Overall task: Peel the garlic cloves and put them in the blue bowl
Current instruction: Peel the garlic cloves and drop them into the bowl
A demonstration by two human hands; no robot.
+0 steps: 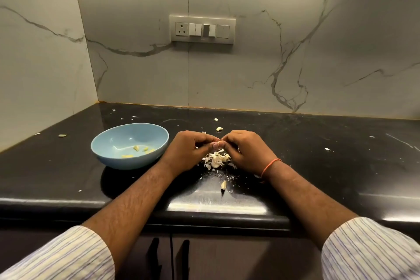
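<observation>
Blue bowl (109, 143): few peeled cloves (136, 148) | left hand (186, 152), right hand (245, 152): pinching one clove (216, 144) | unpeeled clove (223, 185) on desk (318, 154)

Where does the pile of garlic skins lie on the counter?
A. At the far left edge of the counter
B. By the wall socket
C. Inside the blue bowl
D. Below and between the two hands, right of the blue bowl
D: the pile of garlic skins lies on the counter under the left hand and right hand, right of the blue bowl.
</observation>
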